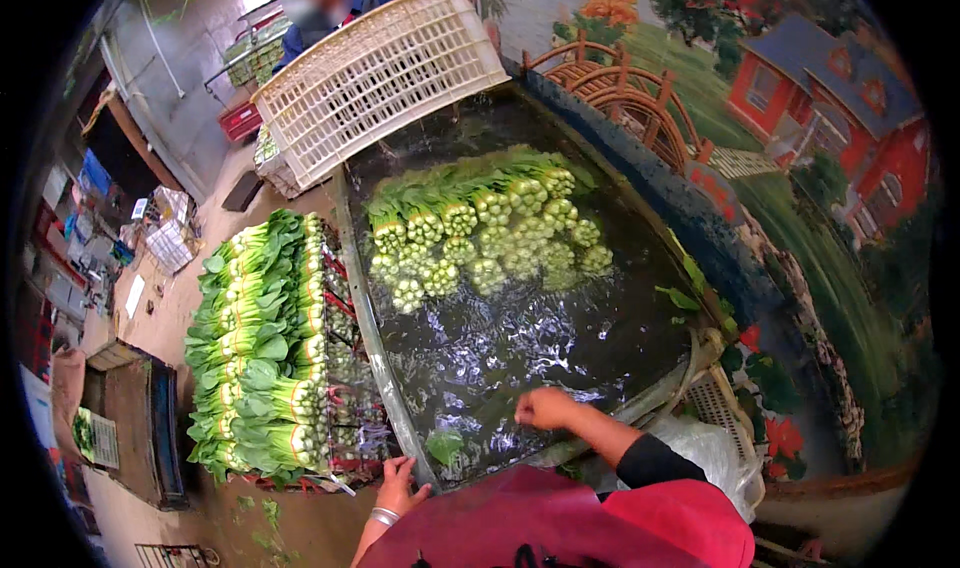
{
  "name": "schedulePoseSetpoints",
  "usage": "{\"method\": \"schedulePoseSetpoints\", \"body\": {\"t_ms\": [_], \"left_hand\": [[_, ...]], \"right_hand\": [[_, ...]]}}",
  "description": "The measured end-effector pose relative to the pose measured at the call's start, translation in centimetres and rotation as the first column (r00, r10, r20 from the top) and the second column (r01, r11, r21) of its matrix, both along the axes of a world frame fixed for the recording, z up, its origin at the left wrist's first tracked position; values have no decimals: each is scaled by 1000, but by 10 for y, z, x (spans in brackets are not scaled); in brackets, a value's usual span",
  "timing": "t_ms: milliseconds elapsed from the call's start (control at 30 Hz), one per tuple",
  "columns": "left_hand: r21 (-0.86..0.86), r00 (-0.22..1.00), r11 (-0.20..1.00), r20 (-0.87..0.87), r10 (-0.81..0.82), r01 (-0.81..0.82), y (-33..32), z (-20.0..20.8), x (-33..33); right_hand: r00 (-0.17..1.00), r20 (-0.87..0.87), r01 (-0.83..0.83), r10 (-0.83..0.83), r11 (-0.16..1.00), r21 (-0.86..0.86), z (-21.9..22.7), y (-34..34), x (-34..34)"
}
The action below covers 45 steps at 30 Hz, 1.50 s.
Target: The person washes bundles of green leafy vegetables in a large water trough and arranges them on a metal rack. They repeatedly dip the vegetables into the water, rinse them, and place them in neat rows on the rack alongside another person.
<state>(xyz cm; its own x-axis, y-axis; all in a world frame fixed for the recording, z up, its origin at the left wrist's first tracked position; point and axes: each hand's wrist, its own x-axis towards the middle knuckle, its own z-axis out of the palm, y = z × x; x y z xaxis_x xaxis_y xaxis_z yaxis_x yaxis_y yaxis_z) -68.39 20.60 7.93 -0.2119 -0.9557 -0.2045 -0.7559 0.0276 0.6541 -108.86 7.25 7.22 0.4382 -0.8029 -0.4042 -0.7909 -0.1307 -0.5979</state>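
My right hand (545, 408) hangs over the near part of a water tank (372, 343), its fingers curled in and nothing showing in them. At the tank's near left corner, my left hand (398, 485) rests by the rim with its fingers apart, a bracelet on the wrist. Bunches of leafy greens (480, 218) with pale stem ends float in rows toward the far half of the water. Beyond them another person (350, 8) holds a white plastic crate (385, 83) tilted over the far end; that person's hands are hard to make out.
Left of the tank stands a tall stack of tied leafy greens (260, 348) on a red rack. A loose leaf (444, 446) floats near my left hand. A plastic bag (705, 458) and a basket (725, 408) sit at the near right. A painted wall (780, 218) borders the right side.
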Motion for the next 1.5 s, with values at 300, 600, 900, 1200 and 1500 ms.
{"method": "schedulePoseSetpoints", "body": {"t_ms": [300, 600, 900, 1200, 1500], "left_hand": [[3, 989, 995, -110, 96, -96, -13, 20, -16], [-2, 993, 998, -93, 68, -69, -14, 53, -9], [-439, 963, 871, -48, -267, 220, -147, 96, -41], [-474, 595, 662, -307, -742, 580, -279, 237, -16], [-124, 851, 890, -261, -457, 440, -280, 343, 206]], "right_hand": [[870, 198, 448, -451, 558, -699, 8, -199, 42], [863, -3, 282, -505, 488, -826, -62, -245, 74], [989, -148, -116, 29, 771, -627, 122, -132, 61], [782, -8, -446, 623, 552, -704, 305, -109, 160], [864, 486, 367, 132, 495, -787, 240, -85, 317]]}}
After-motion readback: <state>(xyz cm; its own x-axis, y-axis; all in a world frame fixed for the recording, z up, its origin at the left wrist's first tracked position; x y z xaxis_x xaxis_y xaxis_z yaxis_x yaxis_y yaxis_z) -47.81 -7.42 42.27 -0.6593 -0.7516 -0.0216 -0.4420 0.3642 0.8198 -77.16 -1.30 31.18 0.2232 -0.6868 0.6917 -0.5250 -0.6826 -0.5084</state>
